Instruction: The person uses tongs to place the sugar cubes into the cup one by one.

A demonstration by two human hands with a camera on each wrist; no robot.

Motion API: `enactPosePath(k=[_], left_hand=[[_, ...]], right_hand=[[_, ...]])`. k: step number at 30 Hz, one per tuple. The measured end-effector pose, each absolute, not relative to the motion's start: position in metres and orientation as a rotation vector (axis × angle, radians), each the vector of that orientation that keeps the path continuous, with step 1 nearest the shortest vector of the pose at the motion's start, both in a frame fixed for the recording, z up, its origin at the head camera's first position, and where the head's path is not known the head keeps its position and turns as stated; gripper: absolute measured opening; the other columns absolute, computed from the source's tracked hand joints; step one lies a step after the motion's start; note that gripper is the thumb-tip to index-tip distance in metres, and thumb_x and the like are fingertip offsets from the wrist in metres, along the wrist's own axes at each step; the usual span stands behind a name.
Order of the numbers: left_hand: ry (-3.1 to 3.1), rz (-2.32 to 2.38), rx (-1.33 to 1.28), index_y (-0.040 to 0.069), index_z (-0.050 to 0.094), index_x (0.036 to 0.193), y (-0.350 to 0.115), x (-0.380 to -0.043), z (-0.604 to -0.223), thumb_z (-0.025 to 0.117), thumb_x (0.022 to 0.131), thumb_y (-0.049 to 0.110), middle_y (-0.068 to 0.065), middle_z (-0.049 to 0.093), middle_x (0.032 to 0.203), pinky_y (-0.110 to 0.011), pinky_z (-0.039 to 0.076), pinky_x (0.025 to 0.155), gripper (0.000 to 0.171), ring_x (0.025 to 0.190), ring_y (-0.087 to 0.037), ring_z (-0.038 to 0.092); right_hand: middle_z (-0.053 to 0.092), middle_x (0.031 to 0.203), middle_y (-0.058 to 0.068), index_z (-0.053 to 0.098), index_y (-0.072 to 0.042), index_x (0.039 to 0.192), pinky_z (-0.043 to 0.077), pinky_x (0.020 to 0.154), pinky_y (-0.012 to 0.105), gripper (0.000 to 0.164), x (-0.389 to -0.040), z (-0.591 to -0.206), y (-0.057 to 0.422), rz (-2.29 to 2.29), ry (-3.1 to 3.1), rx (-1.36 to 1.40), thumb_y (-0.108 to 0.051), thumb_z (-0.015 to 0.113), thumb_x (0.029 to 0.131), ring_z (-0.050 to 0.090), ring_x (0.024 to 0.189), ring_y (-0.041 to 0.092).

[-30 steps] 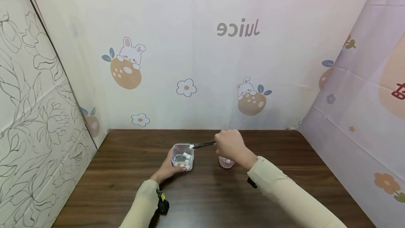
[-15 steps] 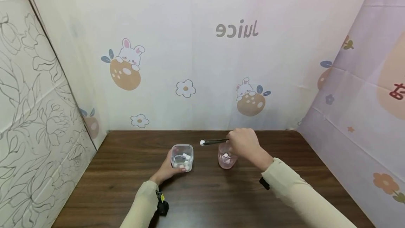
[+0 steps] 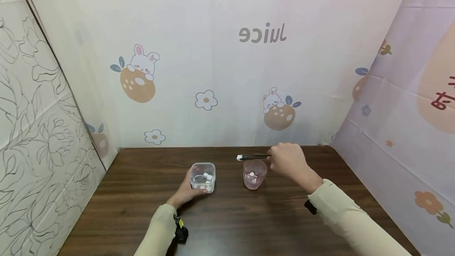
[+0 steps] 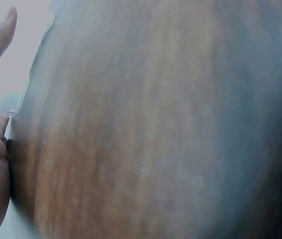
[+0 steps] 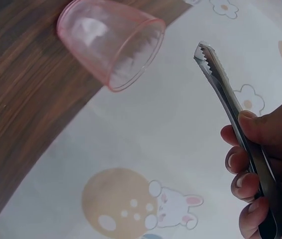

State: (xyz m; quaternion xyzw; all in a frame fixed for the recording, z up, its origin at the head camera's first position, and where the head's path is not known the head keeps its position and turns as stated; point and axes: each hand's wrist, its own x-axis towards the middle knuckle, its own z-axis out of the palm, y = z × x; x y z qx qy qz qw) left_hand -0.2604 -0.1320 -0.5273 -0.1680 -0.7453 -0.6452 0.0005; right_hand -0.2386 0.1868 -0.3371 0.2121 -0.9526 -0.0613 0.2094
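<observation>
My left hand (image 3: pixel 188 188) holds a clear square plastic container (image 3: pixel 202 168) on the table, its thumb along the near side. Several white cubes (image 3: pixel 208 177) lie inside that container. With my right hand (image 3: pixel 288 162) I grip metal tongs (image 3: pixel 255 157) that have serrated tips, fingers wrapped round both arms in the right wrist view. One small white cube (image 3: pixel 239 157) is pinched at the tongs' tips, above the far left rim of a pink transparent cup (image 3: pixel 254 185). White cubes (image 3: pixel 252 174) show inside the cup as well.
Both containers stand on a dark wood-grain table (image 3: pixel 227 224), the cup to the right of the square container. Behind the table's far edge hangs a pale printed curtain (image 3: pixel 227 62). A black wrist camera (image 3: pixel 181 232) sits at my left sleeve.
My right hand has moved right, carrying the tongs and the white cube from the square container's rim to above the pink cup. The left hand keeps its hold on the container.
</observation>
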Motion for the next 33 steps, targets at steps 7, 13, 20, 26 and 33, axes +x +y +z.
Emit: enactPosePath(k=[7,13,20,26,33], left_hand=[[-2.372,-2.011,-0.469,0.007,0.019,0.136,-0.135,-0.272,-0.546,0.081,0.058,0.006,-0.021,0.033,0.133,-0.048,0.020,0.098,0.099,0.119,-0.035,0.032],[-2.382,-2.008,-0.445,0.009,0.020,0.136,-0.136,-0.272,-0.546,0.081,0.058,0.008,-0.019,0.034,0.133,-0.046,0.019,0.098,0.099,0.120,-0.034,0.032],[-2.360,-2.025,-0.482,-0.002,0.018,0.135,-0.135,-0.264,-0.532,0.078,0.060,-0.001,-0.028,0.031,0.131,-0.052,0.019,0.097,0.096,0.118,-0.042,0.030],[-2.381,-2.009,-0.469,0.006,0.019,0.136,-0.136,-0.272,-0.551,0.080,0.059,0.006,-0.020,0.032,0.134,-0.048,0.020,0.097,0.098,0.120,-0.035,0.031],[-2.392,-1.999,-0.474,0.004,0.019,0.136,-0.135,-0.271,-0.545,0.080,0.060,0.006,-0.021,0.032,0.134,-0.050,0.021,0.097,0.097,0.120,-0.036,0.031]], right_hand=[[0.041,0.044,-0.006,0.046,-0.024,0.046,0.026,0.034,0.029,0.033,-0.235,-0.342,0.204,-0.175,-2.688,0.550,-0.019,0.065,0.073,0.033,0.037,0.012],[0.034,0.041,-0.007,0.041,-0.023,0.045,0.020,0.035,0.027,0.038,-0.232,-0.348,0.215,-0.180,-2.705,0.546,-0.017,0.066,0.073,0.026,0.038,0.010],[0.031,0.038,-0.009,0.042,-0.023,0.045,0.018,0.036,0.026,0.038,-0.234,-0.362,0.220,-0.185,-2.697,0.579,-0.015,0.069,0.070,0.023,0.039,0.008],[0.035,0.039,-0.008,0.046,-0.020,0.045,0.022,0.034,0.026,0.033,-0.239,-0.373,0.221,-0.232,-2.699,0.602,-0.016,0.071,0.065,0.027,0.036,0.008],[0.042,0.043,-0.006,0.053,-0.018,0.050,0.028,0.033,0.026,0.026,-0.241,-0.375,0.215,-0.291,-2.688,0.650,-0.021,0.076,0.062,0.032,0.035,0.008]])
